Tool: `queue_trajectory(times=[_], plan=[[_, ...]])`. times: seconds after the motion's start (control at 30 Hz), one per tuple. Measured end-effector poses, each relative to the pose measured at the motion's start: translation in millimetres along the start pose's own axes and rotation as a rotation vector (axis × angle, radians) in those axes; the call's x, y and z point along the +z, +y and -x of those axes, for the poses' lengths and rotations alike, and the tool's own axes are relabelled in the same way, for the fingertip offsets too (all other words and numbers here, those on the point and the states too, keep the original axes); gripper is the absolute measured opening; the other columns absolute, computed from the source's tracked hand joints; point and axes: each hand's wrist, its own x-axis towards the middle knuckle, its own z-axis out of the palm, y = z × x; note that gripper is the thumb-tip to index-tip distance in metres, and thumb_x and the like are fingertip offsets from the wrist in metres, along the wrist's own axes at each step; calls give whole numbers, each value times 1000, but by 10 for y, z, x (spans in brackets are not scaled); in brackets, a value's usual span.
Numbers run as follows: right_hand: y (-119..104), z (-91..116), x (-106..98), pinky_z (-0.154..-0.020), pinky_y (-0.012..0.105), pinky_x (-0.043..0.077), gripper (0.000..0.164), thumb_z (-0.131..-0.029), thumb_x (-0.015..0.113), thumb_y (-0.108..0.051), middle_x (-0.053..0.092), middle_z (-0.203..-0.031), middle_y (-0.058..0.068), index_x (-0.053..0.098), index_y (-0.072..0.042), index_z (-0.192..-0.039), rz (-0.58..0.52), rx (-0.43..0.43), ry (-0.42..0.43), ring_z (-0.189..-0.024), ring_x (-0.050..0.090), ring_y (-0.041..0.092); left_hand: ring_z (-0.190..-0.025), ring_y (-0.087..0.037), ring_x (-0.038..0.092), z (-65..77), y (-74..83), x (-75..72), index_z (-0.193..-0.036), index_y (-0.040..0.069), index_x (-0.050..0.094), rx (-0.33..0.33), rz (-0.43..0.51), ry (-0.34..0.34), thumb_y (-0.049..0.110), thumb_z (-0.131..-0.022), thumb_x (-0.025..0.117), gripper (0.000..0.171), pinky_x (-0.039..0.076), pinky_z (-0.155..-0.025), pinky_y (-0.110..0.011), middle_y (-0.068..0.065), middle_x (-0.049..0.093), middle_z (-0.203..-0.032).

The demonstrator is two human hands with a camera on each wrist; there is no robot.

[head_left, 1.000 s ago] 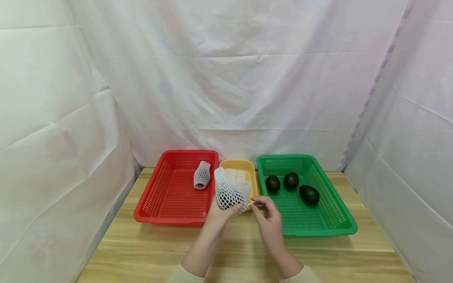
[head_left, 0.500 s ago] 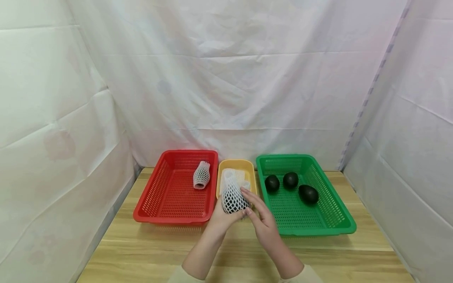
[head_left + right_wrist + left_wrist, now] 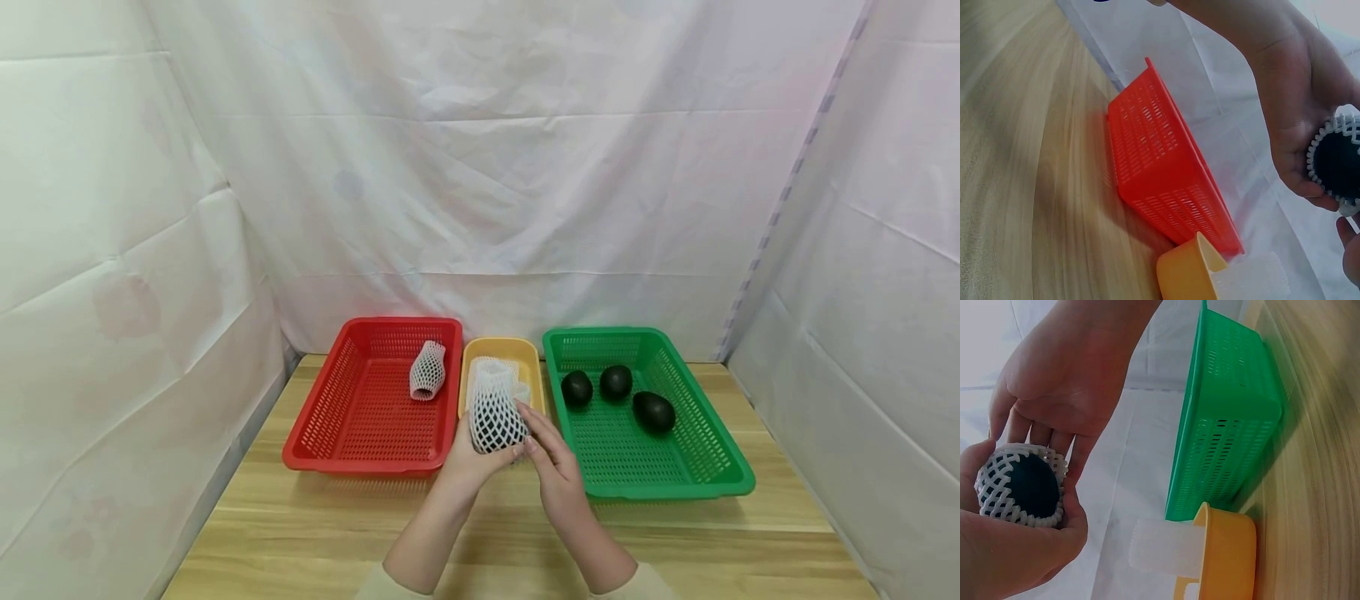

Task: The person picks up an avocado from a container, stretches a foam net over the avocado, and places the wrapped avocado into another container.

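My left hand (image 3: pixel 467 460) grips a dark avocado (image 3: pixel 1034 486) inside a white foam net sleeve (image 3: pixel 497 417), thumb across its near side. The sleeve's narrower end points away from me, over the yellow basket (image 3: pixel 531 354). At the near end the net's rim leaves the dark skin bare, as both wrist views show. My right hand (image 3: pixel 558 471) touches the sleeve's right side with nearly straight fingers, thumb and forefinger spread apart. In the left wrist view its palm (image 3: pixel 1072 384) faces the camera, fingers reaching behind the net.
A red basket (image 3: pixel 300 450) on the left contains one netted avocado (image 3: pixel 427 372). More white foam sleeves (image 3: pixel 522 392) lie in the yellow basket. The green basket (image 3: pixel 738 483) on the right holds three bare avocados (image 3: pixel 654 412). White cloth (image 3: pixel 480 183) hangs behind and beside the wooden table (image 3: pixel 315 533).
My right hand has come leftward from beside the yellow basket onto the sleeve. The netted avocado has swung from leaning left to nearly straight ahead, and its far end now looks wider.
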Motion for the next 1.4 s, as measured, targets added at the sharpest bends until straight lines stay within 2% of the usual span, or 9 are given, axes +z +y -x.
queue_trajectory(times=[0.2, 0.33, 0.47, 0.6, 0.77, 0.97, 1.2, 1.3, 1.4], plan=[[29, 6, 10, -99, 25, 43, 43, -103, 48, -11, 38, -149, 15, 44, -6, -145, -92, 98, 45, -130, 44, 15, -126, -27, 45, 53, 58, -3, -148, 7, 25, -40, -28, -42, 11, -84, 76, 82, 43, -100, -33, -16, 41, -142], [34, -5, -10, -93, 24, 48, 43, -102, 49, -9, 41, -145, 19, 43, -3, -144, -79, 100, 80, -122, 50, 14, -131, -28, 41, 74, 94, -5, -150, 6, 24, -49, -30, -67, 13, -88, 70, 78, 40, -104, -37, -16, 39, -146], [26, -6, -37, -89, 23, 50, 40, -103, 47, -12, 47, -138, 16, 46, -3, -143, -51, 93, 113, -115, 54, 14, -131, -32, 43, 79, 102, -23, -152, 4, 21, -56, 30, -79, 23, -100, 52, 64, 38, -106, -42, -21, 39, -146], [30, -3, -53, -95, 22, 45, 39, -105, 44, -15, 48, -139, 13, 46, -4, -142, -50, 92, 141, -121, 51, 14, -131, -34, 44, 83, 100, -66, -154, 3, 19, -50, 103, -80, 32, -105, 35, 59, 37, -106, -44, -24, 37, -148], [31, 0, -50, -103, 20, 37, 38, -107, 38, -14, 47, -142, 12, 46, -3, -142, -41, 70, 160, -130, 44, 13, -123, -28, 53, 79, 102, -93, -150, -2, 27, -50, 130, -62, 29, -104, 40, 57, 42, -102, -39, -19, 46, -141], [33, 15, -28, -100, 20, 40, 36, -107, 35, -13, 50, -139, 13, 48, 1, -138, -50, 96, 231, -125, 48, 14, -106, -18, 61, 85, 80, -83, -142, -11, 36, -54, 118, -97, 22, -102, 43, 52, 47, -93, -34, -10, 60, -120], [64, 10, -28, -92, 23, 48, 30, -106, 37, -9, 56, -126, 12, 52, 3, -129, -98, 155, 339, -114, 54, 20, -105, -20, 58, 97, 77, -77, -141, -16, 34, -66, 39, -164, 18, -99, 52, 57, 48, -93, -33, -19, 57, -125], [68, 10, -27, -90, 23, 49, 28, -106, 37, -7, 56, -122, 12, 53, 3, -126, -103, 167, 365, -110, 55, 20, -105, -20, 57, 102, 91, -75, -141, -14, 35, -89, 5, -160, 18, -97, 58, 59, 48, -90, -32, -18, 56, -124], [76, 14, -23, -86, 22, 50, 26, -105, 40, -6, 56, -119, 12, 54, 3, -124, -97, 174, 377, -107, 55, 20, -99, -18, 57, 116, 108, -74, -142, -10, 37, -99, -38, -130, 16, -93, 65, 63, 48, -85, -30, -14, 57, -114]])
